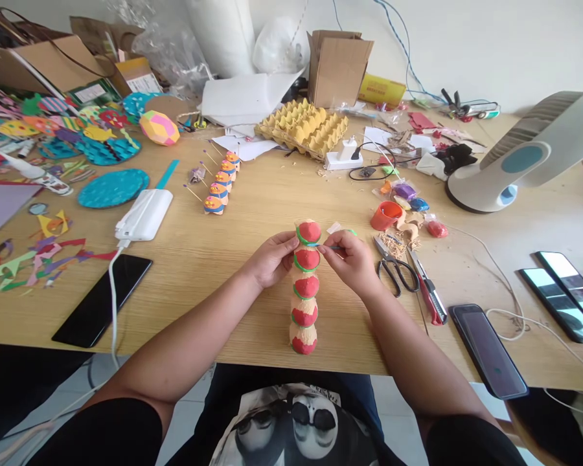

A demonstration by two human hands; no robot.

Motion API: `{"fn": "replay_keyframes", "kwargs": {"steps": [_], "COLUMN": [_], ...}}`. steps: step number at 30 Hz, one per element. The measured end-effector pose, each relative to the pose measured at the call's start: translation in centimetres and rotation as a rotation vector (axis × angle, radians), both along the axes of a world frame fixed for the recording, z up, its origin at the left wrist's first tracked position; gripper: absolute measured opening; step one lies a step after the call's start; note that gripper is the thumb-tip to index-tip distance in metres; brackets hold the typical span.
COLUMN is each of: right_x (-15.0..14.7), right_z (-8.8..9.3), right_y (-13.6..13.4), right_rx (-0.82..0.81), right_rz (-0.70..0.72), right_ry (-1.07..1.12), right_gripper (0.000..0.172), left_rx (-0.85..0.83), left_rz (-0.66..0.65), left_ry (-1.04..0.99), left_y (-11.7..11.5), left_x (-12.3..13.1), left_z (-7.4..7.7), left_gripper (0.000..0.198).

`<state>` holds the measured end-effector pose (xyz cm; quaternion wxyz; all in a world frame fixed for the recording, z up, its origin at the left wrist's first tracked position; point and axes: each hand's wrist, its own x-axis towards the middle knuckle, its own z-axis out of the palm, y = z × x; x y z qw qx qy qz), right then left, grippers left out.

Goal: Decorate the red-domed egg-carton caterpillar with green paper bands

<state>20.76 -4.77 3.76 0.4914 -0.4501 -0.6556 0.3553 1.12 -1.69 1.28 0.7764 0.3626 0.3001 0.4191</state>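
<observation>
A strip of egg-carton cups [304,315] lies lengthwise in front of me, its cups covered with red and tan clay-like material and edged in green. My left hand [275,257] is closed on the far end of this strip, thumb at the left side of the top cup. From the right, my right hand [348,260] pinches a thin blue piece [313,244] against the lower edge of that same cup. Whether the blue piece is soft clay or a slim tool, I cannot tell. Beyond my left hand stands a second egg-carton strip [221,184], decorated in orange and blue with sticks.
Scissors [397,265], a red utility knife [430,294] and a red cup [386,215] lie right of my right hand. Phones [488,349] rest farther right, near a white fan [525,152]. A power bank [144,215] and yellow egg tray [304,127] sit farther back.
</observation>
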Motion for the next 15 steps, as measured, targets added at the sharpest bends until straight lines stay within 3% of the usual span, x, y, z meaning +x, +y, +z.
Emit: {"fn": "replay_keyframes", "kwargs": {"steps": [6,15], "right_x": [-0.05,-0.08], "right_z": [0.4,0.5], "right_y": [-0.23,-0.14], "right_rx": [0.061,0.033], "right_rz": [-0.033,-0.051], "right_ry": [-0.11,-0.086], "right_gripper": [0.023,0.026], "left_rx": [0.016,-0.015], "left_rz": [0.008,-0.012], "left_ry": [-0.001,-0.01], "left_y": [-0.16,-0.21], "left_x": [0.15,0.08], "left_z": [0.31,0.27], "left_gripper": [0.027,0.027]}}
